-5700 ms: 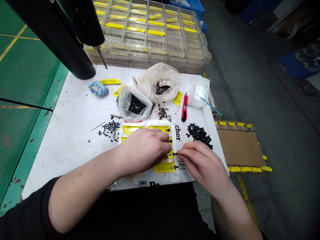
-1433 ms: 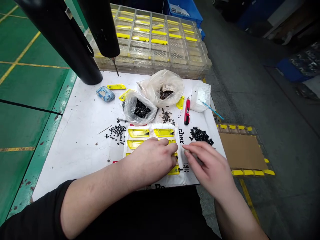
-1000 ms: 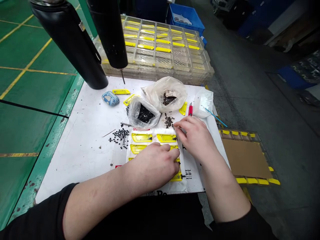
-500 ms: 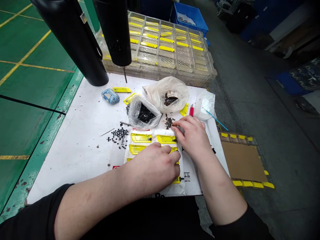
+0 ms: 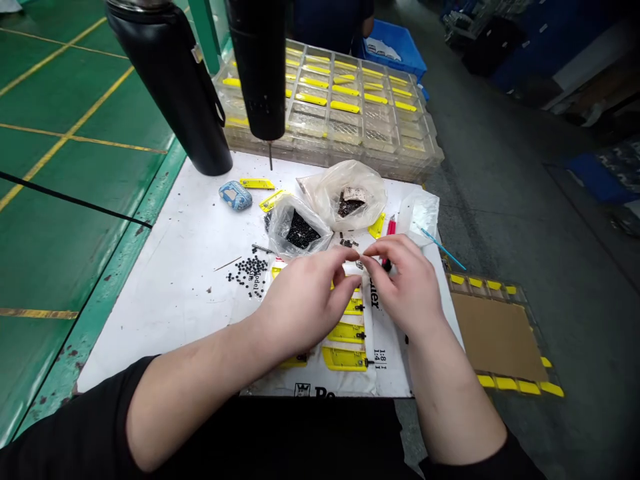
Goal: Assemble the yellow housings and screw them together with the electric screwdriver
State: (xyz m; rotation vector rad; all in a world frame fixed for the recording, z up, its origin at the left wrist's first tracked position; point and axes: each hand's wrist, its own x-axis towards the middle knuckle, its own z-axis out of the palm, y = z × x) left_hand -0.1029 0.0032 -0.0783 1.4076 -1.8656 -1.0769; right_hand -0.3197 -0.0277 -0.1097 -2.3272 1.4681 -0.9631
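Observation:
My left hand [image 5: 307,293] hovers over the rows of yellow knife-shaped plastic pieces [image 5: 345,359], its thumb and forefinger apart. Its forefinger reaches the fingertips of my right hand [image 5: 407,283]. The right thumb and forefinger are pinched together; whatever is between them is too small to make out. Small black fittings sit at the right ends of the yellow pieces, some of which my left hand hides. Just beyond the fingers lie small dark metal parts [image 5: 349,241]. A clear bag of black bits [image 5: 300,230] and a larger bag of dark parts [image 5: 350,200] stand behind.
Loose black bits [image 5: 250,270] lie scattered at left. A black bottle [image 5: 175,93] and a hanging black screwdriver [image 5: 257,73] stand behind a blue patterned case [image 5: 235,196]. Compartment trays [image 5: 325,140] cross the back. A red-handled tool [image 5: 391,225] lies at right; a person is beyond.
My left hand has risen off the yellow pieces toward the right hand. My right hand has drawn back from the pile of dark parts, and their fingertips now meet. The view has shifted slightly.

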